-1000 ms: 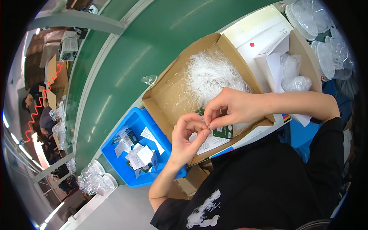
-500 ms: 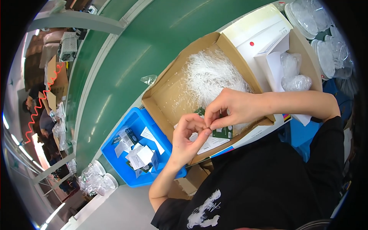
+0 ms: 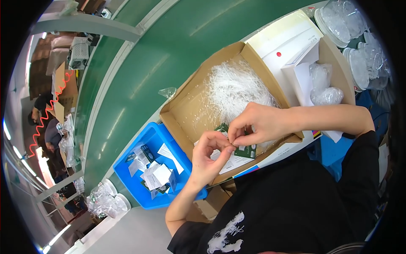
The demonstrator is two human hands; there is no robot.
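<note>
My left hand (image 3: 206,160) and my right hand (image 3: 260,123) meet fingertip to fingertip over the near side of a shallow cardboard tray (image 3: 184,111). Both pinch with thumb and forefinger at the same spot. Whatever sits between the fingertips is too small to make out. Just beneath the hands are a dark green printed card (image 3: 248,151) and white printed cards (image 3: 231,164), partly covered by my fingers. A tangled heap of thin white, clear-looking strands (image 3: 237,86) fills the tray's far part.
Left of the tray stands a blue plastic bin (image 3: 132,185) holding loose white and green cards. To the right are a white carton (image 3: 270,36) and an open box with clear plastic bags (image 3: 327,95). Clear lidded containers (image 3: 359,70) line the far right. Beyond runs a green surface (image 3: 139,82).
The whole view has shifted slightly, with things sitting a little lower. My hands keep their pinch over the tray, with only small finger movement.
</note>
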